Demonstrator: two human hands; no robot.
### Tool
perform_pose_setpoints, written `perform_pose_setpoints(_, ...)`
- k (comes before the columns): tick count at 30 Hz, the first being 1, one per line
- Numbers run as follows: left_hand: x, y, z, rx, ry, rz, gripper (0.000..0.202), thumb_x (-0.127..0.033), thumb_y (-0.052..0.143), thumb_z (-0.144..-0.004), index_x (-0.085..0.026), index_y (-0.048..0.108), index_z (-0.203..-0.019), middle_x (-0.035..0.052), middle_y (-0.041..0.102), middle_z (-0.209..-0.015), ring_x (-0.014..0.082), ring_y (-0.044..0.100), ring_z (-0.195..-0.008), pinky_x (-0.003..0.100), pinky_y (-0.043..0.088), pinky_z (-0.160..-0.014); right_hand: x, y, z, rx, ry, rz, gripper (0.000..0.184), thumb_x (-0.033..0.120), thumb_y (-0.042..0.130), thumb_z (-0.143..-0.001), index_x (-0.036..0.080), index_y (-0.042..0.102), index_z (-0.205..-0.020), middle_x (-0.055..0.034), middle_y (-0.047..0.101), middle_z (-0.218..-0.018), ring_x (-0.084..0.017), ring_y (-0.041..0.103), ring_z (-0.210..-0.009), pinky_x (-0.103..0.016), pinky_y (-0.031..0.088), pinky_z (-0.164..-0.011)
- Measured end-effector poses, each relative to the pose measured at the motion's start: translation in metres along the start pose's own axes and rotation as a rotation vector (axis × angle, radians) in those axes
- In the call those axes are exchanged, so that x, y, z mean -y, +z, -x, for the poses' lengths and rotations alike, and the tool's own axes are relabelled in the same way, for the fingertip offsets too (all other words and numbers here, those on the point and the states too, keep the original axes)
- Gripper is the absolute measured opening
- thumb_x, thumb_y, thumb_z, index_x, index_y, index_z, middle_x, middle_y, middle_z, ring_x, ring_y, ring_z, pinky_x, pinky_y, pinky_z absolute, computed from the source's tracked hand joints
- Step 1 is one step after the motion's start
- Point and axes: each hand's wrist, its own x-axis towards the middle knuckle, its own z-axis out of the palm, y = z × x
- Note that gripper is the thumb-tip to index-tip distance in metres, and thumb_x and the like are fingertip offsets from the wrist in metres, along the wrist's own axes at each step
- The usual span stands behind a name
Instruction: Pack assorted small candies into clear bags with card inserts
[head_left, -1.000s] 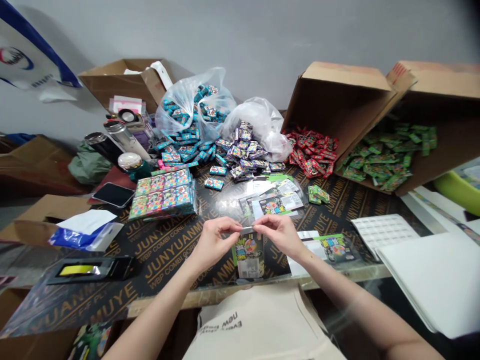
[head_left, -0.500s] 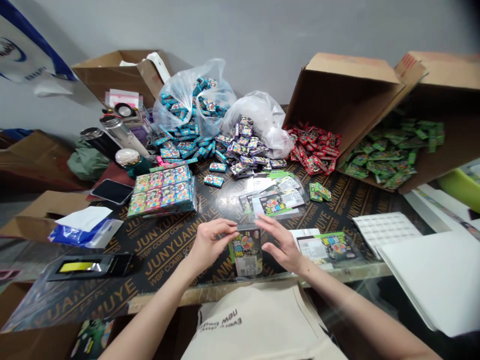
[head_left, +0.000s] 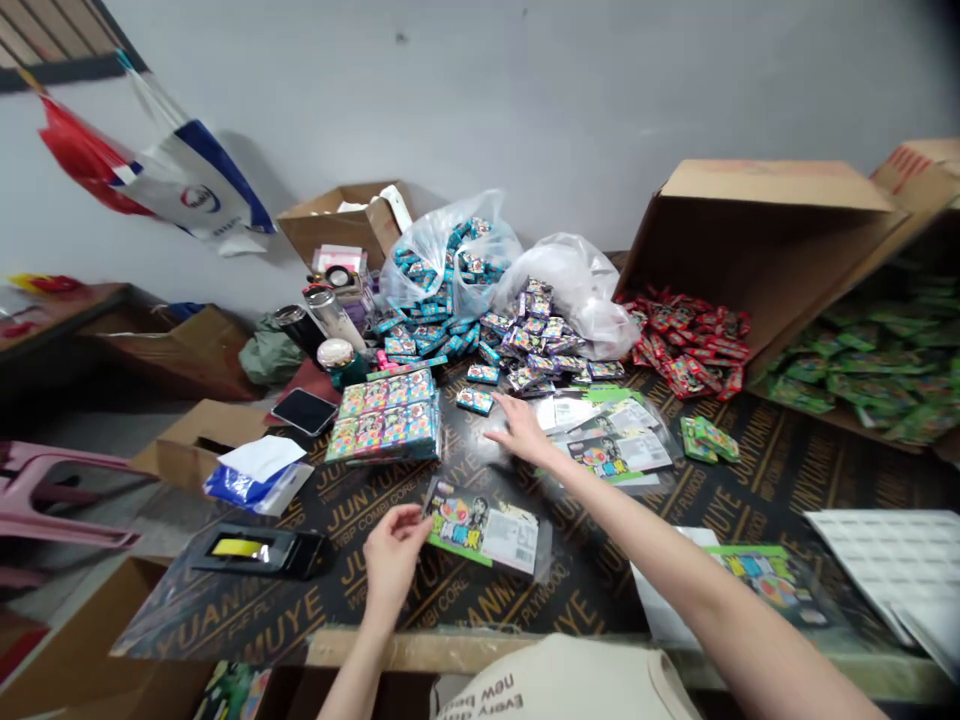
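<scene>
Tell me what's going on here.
A person is working at a black printed plywood board. Their left hand holds the edge of a green-bordered printed packet, while their right hand lies open beside a spread of flat printed packets. Beyond, blue packets, purple packets, red packets and green packets lie heaped by plastic bags and tipped cardboard boxes.

Bright, fairly even light across the scene here, with a soft shadow (head_left: pixel 262 190) thrown onto the pale wall (head_left: pixel 525 100), and look at that white glare (head_left: pixel 469 440) flaring off the glossy table (head_left: pixel 600 590) right beside the right hand (head_left: pixel 521 430)! Everything stays crisp in the middle, while the wide lens bends and stretches the pink stool (head_left: pixel 52 500) at the left edge.
</scene>
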Motion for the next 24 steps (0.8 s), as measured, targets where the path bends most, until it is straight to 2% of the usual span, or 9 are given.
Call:
perform_pose_setpoints(3,0.011,-0.002,0.004,0.000,0.061,-0.131,0.038,-0.036,0.071,-0.060,-0.017,0.063,-0.091,0.0076,0.066,-0.088,0.0244,0.062,-0.085,0.039,0.048,-0.081,0.000,0.018,-0.041,0.059,0.050,0.168,0.060,0.032,0.058,-0.077,0.018,0.036,-0.130,-0.0176,0.045,-0.125,-0.030,0.039,-0.115,-0.044,0.033,-0.089)
perform_pose_setpoints(6,0.000,0.008,0.003,0.103,0.024,0.042,0.036,-0.038,0.068,-0.064,-0.016,0.063,-0.092,0.0089,0.066,-0.095,0.0236,0.061,-0.090,0.037,0.048,-0.082,0.010,0.024,-0.048,0.054,0.046,0.176,0.047,0.023,0.053,-0.078,0.016,0.044,-0.123,-0.0155,0.054,-0.110,-0.028,0.045,-0.107,-0.041,0.035,-0.087)
perform_pose_setpoints(9,-0.021,0.030,-0.003,0.197,-0.193,0.385,0.041,-0.040,0.066,-0.067,-0.013,0.061,-0.097,0.0109,0.067,-0.092,0.0204,0.064,-0.083,0.033,0.051,-0.074,0.026,0.020,-0.017,-0.010,0.016,0.106,0.050,0.023,0.053,-0.075,0.015,0.042,-0.124,-0.0133,0.053,-0.110,-0.026,0.046,-0.104,-0.039,0.036,-0.088)
perform_pose_setpoints(12,-0.036,0.057,-0.010,0.250,-0.348,0.661,0.042,-0.044,0.061,-0.072,-0.012,0.059,-0.099,0.0094,0.068,-0.084,0.0164,0.064,-0.071,0.028,0.051,-0.066,0.041,0.004,0.041,-0.063,-0.088,-0.098,0.057,0.024,0.057,-0.071,0.019,0.040,-0.125,-0.0097,0.052,-0.112,-0.023,0.048,-0.103,-0.035,0.038,-0.089)
perform_pose_setpoints(15,-0.041,0.082,-0.010,0.383,-0.399,0.711,0.032,-0.041,0.062,-0.071,-0.012,0.061,-0.086,0.0045,0.066,-0.069,0.0124,0.061,-0.057,0.023,0.048,-0.056,0.047,-0.026,0.094,0.003,-0.130,-0.166,0.063,0.033,0.064,-0.067,0.023,0.042,-0.125,-0.0098,0.050,-0.115,-0.025,0.047,-0.105,-0.038,0.038,-0.091)
perform_pose_setpoints(19,-0.050,0.103,0.005,0.624,-0.458,0.648,0.023,-0.031,0.069,-0.063,-0.009,0.063,-0.069,0.0024,0.062,-0.057,0.0097,0.054,-0.047,0.020,0.042,-0.047,0.043,-0.070,0.126,0.118,-0.155,-0.136,0.085,0.041,0.071,-0.058,0.025,0.032,-0.133,-0.0116,0.038,-0.132,-0.030,0.034,-0.121,-0.045,0.026,-0.099)
perform_pose_setpoints(21,-0.057,0.104,0.012,0.743,-0.442,0.602,0.025,-0.031,0.068,-0.063,-0.008,0.066,-0.073,0.0030,0.062,-0.058,0.0100,0.054,-0.047,0.020,0.041,-0.047,0.039,-0.084,0.132,0.172,-0.189,-0.170,0.081,0.037,0.070,-0.058,0.025,0.034,-0.131,-0.0095,0.044,-0.127,-0.028,0.038,-0.119,-0.042,0.026,-0.099)
perform_pose_setpoints(22,-0.060,0.102,0.015,0.798,-0.385,0.550,0.029,-0.034,0.066,-0.066,-0.009,0.067,-0.081,0.0042,0.064,-0.062,0.0115,0.056,-0.051,0.021,0.042,-0.049,0.036,-0.089,0.135,0.173,-0.191,-0.182,0.078,0.034,0.069,-0.057,0.025,0.037,-0.128,-0.0081,0.048,-0.123,-0.027,0.042,-0.115,-0.040,0.027,-0.098)
perform_pose_setpoints(24,-0.060,0.093,0.016,0.865,-0.136,0.351,0.046,-0.039,0.063,-0.070,-0.014,0.060,-0.108,0.0079,0.067,-0.084,0.0179,0.062,-0.071,0.029,0.047,-0.065,0.028,-0.092,0.143,0.099,-0.139,-0.159,0.071,0.029,0.068,-0.055,0.025,0.043,-0.122,-0.0067,0.051,-0.116,-0.026,0.045,-0.111,-0.039,0.029,-0.097)
